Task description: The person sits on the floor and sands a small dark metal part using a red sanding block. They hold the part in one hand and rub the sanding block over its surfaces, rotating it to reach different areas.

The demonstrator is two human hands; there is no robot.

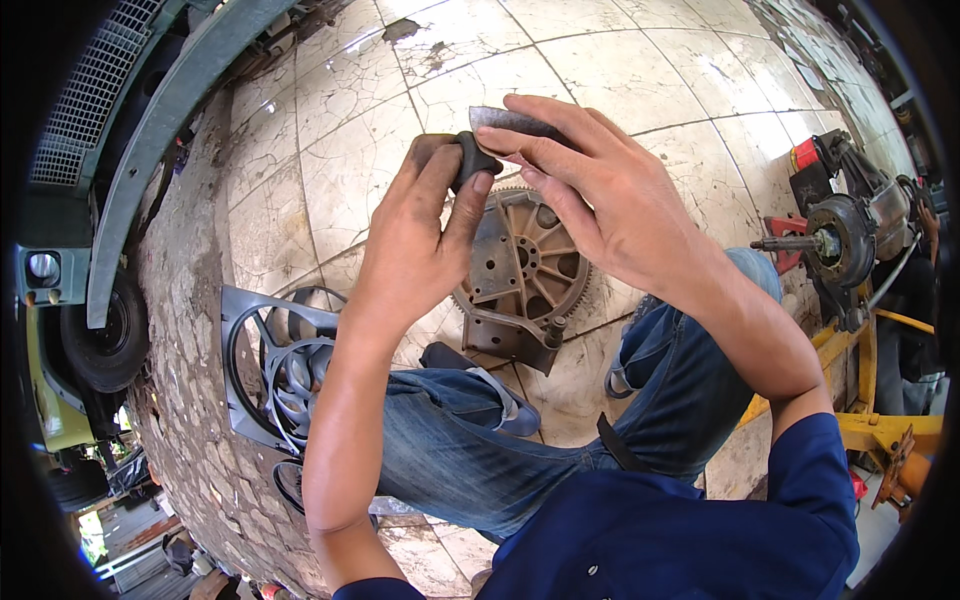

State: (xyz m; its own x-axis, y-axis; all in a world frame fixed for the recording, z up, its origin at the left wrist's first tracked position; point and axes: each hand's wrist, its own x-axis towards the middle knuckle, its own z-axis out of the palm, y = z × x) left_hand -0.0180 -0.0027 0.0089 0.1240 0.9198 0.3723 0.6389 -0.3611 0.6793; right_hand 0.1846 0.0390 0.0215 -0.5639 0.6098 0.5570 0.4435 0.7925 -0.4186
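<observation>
Tiled floor (680, 95), pale and cracked. On it, beyond the person's shoes, lies a toothed metal wheel (552, 256); it looks heavy and rigid, rim the likely purchase. An angled metal bracket (510, 335) overlaps its near side: stiff, probably weighty too.

Above the wheel, both hands work close together. Right hand (612, 190): fingers extended, a grey strip (512, 122) caught among them; exact grip partly hidden. Strip looks thin, light and bendable, best taken by its edges.

Left hand (425, 220): thumb and curled fingers pinch a small black piece (470, 168), held up just beside the right fingertips. Looks light, perhaps rubbery; material uncertain. Sides seem the sensible hold, leaving the upper face free.
</observation>
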